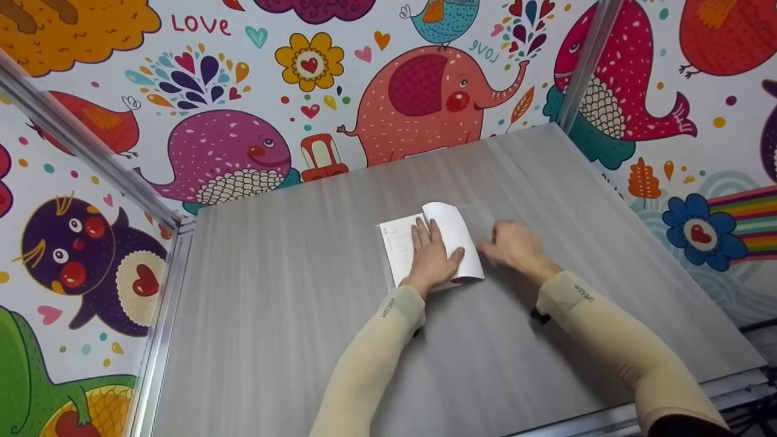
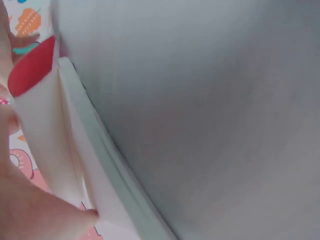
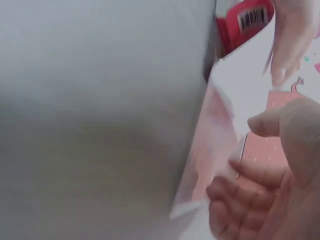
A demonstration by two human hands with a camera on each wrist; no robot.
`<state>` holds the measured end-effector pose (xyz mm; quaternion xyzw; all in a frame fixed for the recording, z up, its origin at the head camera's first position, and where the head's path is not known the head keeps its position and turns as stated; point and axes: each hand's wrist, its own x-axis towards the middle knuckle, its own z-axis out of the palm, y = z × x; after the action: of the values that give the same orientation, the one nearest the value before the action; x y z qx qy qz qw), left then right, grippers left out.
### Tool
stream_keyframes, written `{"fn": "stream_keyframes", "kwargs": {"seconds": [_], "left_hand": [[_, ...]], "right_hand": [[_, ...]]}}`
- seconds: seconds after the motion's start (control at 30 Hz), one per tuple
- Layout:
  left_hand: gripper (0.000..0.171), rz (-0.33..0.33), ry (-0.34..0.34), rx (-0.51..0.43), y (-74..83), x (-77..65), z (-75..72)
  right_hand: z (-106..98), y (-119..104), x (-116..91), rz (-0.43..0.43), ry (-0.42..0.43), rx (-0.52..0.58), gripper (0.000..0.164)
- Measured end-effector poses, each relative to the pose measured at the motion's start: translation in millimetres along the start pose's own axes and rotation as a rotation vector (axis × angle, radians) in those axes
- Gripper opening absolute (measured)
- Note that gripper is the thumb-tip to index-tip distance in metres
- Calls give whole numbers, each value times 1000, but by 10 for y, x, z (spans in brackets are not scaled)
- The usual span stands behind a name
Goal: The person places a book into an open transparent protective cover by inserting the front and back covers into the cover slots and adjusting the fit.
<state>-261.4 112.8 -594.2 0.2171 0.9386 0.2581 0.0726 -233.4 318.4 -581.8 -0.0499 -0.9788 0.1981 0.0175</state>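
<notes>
A booklet with white pages [image 1: 397,240] lies open on the grey table. My left hand [image 1: 430,258] rests on it with fingers spread, and its thumb reaches onto the raised right-hand leaf [image 1: 454,233]. That leaf bends upward and shows a white side. In the left wrist view, a red patch [image 2: 34,67] shows at the curled leaf's end, with the left thumb [image 2: 60,220] touching the paper. Just right of the booklet is my right hand [image 1: 516,246]. Its fingers [image 3: 242,200] are loosely bent, with thumb apart and nothing visible between them. A barcode [image 3: 252,20] marks the red part.
The grey wood-grain table [image 1: 273,303] extends around the booklet. Walls with cartoon animals, such as an elephant [image 1: 419,103], stand behind and at the sides. A metal frame post [image 1: 161,328] runs along the left edge.
</notes>
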Motion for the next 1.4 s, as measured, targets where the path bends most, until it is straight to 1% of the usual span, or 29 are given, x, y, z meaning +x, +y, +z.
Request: {"fn": "stream_keyframes", "kwargs": {"seconds": [0.07,0.13,0.17,0.3,0.43,0.6,0.73,0.83,0.93,1.0,1.1,1.23,1.4], "left_hand": [[97,-25,-3,2,-4,8,17],[98,-40,-16,19,7,14,53],[99,-48,-22,23,14,20,72],[102,-84,-32,56,37,73,166],[103,-113,-44,118,48,117,231],[101,-136,-59,225,100,111,229],[99,-164,-99,280,158,106,225],[98,-177,-120,267,206,127,250],[97,-181,-86,211,270,149,279],[97,-187,-56,168,326,160,301],[95,-200,-19,138,424,165,346],[93,-217,4,115,507,198,413],[93,-248,17,53,567,258,494]], "right_hand": [[-24,22,2,68,-6,-47,58],[-31,28,3,95,-34,-81,69],[-31,29,5,100,-48,-90,71],[-21,25,23,114,-63,-90,66],[-20,40,42,136,-59,-84,62],[-37,52,54,154,-75,-102,64],[-50,33,63,160,-88,-128,67],[-55,21,70,159,-93,-136,69],[-64,22,70,159,-101,-113,65],[-78,35,66,161,-105,-88,60],[-100,74,51,160,-111,-53,51],[-134,107,51,155,-117,-38,47],[-156,125,63,159,-109,-36,45]]}}
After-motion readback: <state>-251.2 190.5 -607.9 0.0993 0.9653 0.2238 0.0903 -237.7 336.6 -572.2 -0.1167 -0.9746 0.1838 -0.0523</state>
